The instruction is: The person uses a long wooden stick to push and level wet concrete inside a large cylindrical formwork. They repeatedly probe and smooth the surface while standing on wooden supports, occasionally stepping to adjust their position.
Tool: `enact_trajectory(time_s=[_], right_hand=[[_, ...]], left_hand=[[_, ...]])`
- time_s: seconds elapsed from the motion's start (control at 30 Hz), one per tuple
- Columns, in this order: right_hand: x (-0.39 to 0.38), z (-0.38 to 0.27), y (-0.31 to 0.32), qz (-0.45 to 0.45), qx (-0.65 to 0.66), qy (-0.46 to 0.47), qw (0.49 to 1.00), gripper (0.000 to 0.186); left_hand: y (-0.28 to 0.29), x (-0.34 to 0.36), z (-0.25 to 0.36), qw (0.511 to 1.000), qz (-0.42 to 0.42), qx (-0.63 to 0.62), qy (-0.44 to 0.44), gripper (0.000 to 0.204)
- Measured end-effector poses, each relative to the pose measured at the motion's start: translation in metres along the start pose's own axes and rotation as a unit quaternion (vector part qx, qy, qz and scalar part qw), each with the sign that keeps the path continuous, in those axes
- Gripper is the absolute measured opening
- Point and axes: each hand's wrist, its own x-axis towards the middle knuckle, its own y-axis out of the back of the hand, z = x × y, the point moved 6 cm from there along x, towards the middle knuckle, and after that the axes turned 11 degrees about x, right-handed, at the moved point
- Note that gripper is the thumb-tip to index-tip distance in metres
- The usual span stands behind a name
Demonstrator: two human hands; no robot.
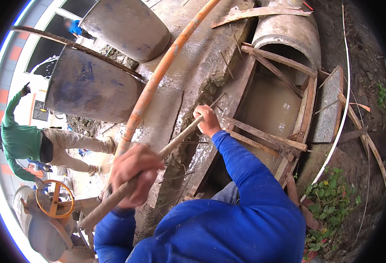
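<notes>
A long wooden pole (177,141) slants across the middle of the view. My left hand (138,175) is wrapped round its nearer part, somewhat smeared by motion. Farther up, close to the far tip, my right hand (208,120) grips the same pole. That tip reaches over the broken concrete edge (215,83), where thin steel bars stick out. To the right of my right hand, wooden formwork (263,136) surrounds a pit of muddy water (269,103).
An orange pipe (157,79) arches past my left hand. Large concrete cylinders (96,85) stand behind it. At left, a person in green (26,142) stands by a cement mixer (48,236). A concrete pipe (289,30) meets the pit; a white tube (340,127) runs along the right.
</notes>
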Motion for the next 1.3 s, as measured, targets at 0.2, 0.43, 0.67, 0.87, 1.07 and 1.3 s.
enact_trajectory(time_s=[0.2,0.43,0.67,0.87,1.07,1.3], right_hand=[[-0.023,0.007,-0.011,-0.021,-0.011,0.027,0.999,0.009],[-0.022,-0.065,-0.021,-0.056,-0.039,0.033,0.997,0.004],[-0.025,-0.123,-0.047,-0.066,-0.011,0.068,0.995,0.006],[-0.031,-0.099,-0.049,-0.083,-0.034,0.066,0.994,0.008],[-0.063,-0.178,-0.081,-0.197,0.054,0.099,0.974,0.007],[-0.074,-0.236,-0.111,-0.29,0.175,0.109,0.935,0.015]], left_hand=[[0.0,-0.022,-0.008,1.0,0.003,-0.002,0.013,0.03],[0.055,-0.057,0.015,0.992,0.118,-0.045,-0.002,0.04],[0.115,-0.104,0.017,0.977,0.208,-0.02,0.048,0.035],[0.1,-0.093,0.005,0.988,0.149,-0.031,0.02,0.039],[0.176,-0.159,0.032,0.969,0.237,-0.02,0.071,0.032],[0.245,-0.243,0.066,0.937,0.328,-0.069,0.098,0.025]])
